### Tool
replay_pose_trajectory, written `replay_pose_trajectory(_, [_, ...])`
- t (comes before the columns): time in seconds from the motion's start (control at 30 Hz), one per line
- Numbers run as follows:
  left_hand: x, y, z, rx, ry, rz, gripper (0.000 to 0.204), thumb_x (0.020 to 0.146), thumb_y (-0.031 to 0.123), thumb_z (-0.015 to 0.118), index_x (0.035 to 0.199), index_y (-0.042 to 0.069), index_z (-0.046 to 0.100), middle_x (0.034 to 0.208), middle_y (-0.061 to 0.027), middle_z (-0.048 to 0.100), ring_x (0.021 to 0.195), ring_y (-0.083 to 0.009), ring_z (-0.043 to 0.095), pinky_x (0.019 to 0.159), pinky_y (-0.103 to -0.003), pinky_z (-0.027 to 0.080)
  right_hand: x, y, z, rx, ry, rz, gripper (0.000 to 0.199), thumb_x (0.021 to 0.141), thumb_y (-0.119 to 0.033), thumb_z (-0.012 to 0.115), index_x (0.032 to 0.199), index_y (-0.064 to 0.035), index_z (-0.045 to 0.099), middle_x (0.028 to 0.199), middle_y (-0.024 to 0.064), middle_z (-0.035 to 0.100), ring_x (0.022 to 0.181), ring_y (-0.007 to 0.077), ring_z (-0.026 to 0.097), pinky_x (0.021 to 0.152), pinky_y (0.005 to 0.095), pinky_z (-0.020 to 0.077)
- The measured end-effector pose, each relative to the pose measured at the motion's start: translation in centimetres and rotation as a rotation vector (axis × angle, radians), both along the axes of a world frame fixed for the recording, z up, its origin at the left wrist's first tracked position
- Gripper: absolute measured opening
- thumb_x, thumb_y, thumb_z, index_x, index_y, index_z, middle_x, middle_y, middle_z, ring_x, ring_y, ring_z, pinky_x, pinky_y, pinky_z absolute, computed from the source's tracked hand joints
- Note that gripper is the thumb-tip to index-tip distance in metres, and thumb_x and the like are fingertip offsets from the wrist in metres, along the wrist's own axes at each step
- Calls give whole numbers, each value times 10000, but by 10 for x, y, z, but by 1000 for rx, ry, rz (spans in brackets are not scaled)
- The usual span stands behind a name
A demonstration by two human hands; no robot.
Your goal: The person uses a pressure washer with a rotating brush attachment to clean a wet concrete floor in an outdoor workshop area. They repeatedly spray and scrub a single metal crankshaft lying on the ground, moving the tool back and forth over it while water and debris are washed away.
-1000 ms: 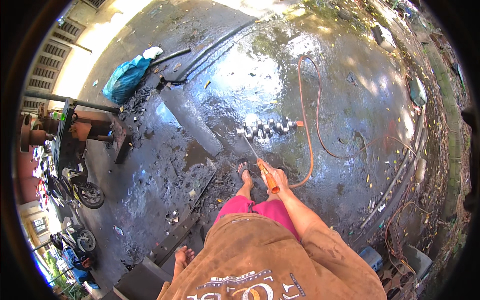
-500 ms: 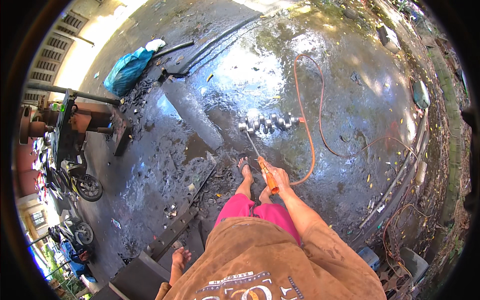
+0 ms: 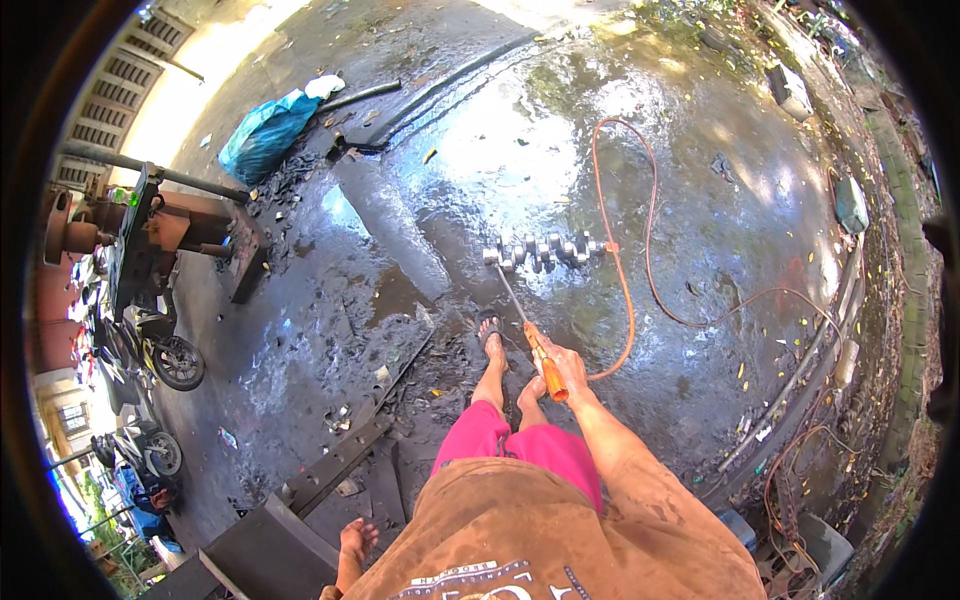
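Note:
My right hand is wrapped around the orange handle of a spray gun. Its long thin metal wand points away from me, with the tip at the left end of a metal crankshaft. The crankshaft lies on its side on the wet, dark ground ahead of my feet. An orange hose runs up from beside my right hand, passes the crankshaft's right end and loops off to the right. At the lower left, my left hand hangs with nothing in it, fingers apart, near a dark metal beam.
A metal beam lies left of my feet. Farther left stand a rusty machine on a stand and parked motorbikes. A blue plastic bag rests at the far left. Pipes and debris line the right side.
The whole view has shifted slightly, moving the scene a little right and down. The wand tip stays at the crankshaft's left end. My left hand sits slightly lower in view.

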State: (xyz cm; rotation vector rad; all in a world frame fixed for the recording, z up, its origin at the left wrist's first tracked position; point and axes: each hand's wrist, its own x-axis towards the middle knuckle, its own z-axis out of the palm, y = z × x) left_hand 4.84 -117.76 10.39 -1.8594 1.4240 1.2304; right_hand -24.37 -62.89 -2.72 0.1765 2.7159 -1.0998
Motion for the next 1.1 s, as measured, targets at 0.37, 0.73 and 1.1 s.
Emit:
replay_pose_trajectory(0.37, [8, 0, 1, -19, 11, 9, 307, 955, 271, 499, 1218, 113, 491, 947, -81, 616, 771, -238, 623, 669, -409, 509, -1, 3, -14, -39, 31, -24, 419, 830, -247, 648, 1246, -233, 592, 827, 153, 677, 725, 365, 657, 655, 436, 528])
replay_pose_trajectory(0.73, [3, 4, 8, -24, 11, 28, 307, 955, 256, 494, 1229, 118, 487, 955, -83, 617, 773, -239, 624, 663, -406, 509, -4, 4, -6, 22, 123, 29, 423, 821, -258, 657, 1239, -252, 590, 810, 154, 674, 718, 367, 658, 629, 442, 526])
replay_pose_trajectory(1.1, [-7, 7, 6, -14, 10, 6, 289, 964, 249, 463, 1219, 118, 491, 967, -94, 617, 788, -251, 627, 665, -410, 516, -3, 10, -18, 21, 51, 18, 421, 819, -290, 657, 1237, -268, 604, 882, 139, 693, 777, 360, 671, 684, 431, 542])
